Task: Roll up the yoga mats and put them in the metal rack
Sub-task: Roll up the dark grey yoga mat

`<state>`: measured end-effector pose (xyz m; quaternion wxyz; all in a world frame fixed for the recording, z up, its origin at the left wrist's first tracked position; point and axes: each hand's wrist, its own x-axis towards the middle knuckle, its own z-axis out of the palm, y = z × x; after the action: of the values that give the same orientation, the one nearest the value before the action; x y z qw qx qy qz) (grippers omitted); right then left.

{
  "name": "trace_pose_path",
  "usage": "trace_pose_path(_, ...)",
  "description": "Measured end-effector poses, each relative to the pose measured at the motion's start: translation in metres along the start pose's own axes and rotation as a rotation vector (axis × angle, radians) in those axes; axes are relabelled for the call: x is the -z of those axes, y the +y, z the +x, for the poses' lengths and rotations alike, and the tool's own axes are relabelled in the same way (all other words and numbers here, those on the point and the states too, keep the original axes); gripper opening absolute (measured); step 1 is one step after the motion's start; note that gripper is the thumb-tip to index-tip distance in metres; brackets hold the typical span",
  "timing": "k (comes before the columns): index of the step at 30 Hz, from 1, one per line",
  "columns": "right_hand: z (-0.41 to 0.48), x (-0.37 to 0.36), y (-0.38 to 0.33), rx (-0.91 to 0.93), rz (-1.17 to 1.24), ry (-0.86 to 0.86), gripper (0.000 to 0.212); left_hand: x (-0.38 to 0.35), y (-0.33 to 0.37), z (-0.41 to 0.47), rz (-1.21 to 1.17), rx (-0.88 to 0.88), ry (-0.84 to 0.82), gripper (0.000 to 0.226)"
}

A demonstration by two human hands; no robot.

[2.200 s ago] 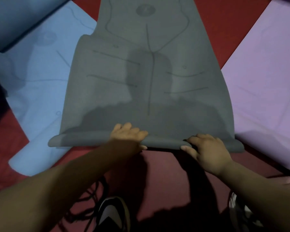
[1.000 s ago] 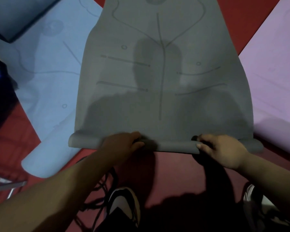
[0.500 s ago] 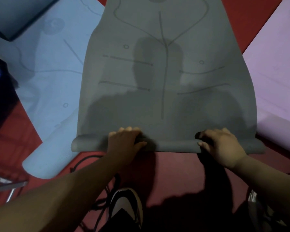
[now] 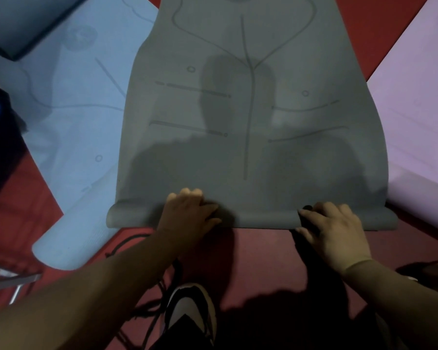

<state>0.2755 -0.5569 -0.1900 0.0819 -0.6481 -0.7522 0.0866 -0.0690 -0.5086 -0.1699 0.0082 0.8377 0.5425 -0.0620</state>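
Low in the frame and well apart, the left hand (image 4: 187,214) and right hand (image 4: 338,232) each curl over the thin rolled near edge of the matte, foam-like grey yoga mat (image 4: 250,122), its roll lying left-to-right and its flat length stretching towards the top edge.

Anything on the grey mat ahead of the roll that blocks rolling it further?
Nothing visible. The left hand and right hand hold the grey mat at its rolled end; the flat part ahead shows only its printed lines.
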Motion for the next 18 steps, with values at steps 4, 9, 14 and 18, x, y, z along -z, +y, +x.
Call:
trace_pose_path(4, 0.004, -0.003, 0.002, 0.025, -0.019, 0.021, 0.043, 0.002, -0.004, -0.007, 0.032, -0.029, -0.054, 0.05)
trace_pose_path(9, 0.017, -0.004, 0.004, 0.013, -0.041, -0.002, 0.038, 0.017, 0.0, 0.009, -0.013, 0.078, -0.121, 0.041)
trace_pose_path(14, 0.02, -0.006, -0.001, -0.033, -0.05, 0.011, 0.029, 0.016, 0.005, 0.01, -0.047, 0.16, -0.057, 0.035)
trace_pose_path(18, 0.014, -0.012, 0.003, 0.013, -0.035, 0.051, 0.038, 0.005, 0.002, 0.008, 0.042, 0.154, 0.0, 0.03)
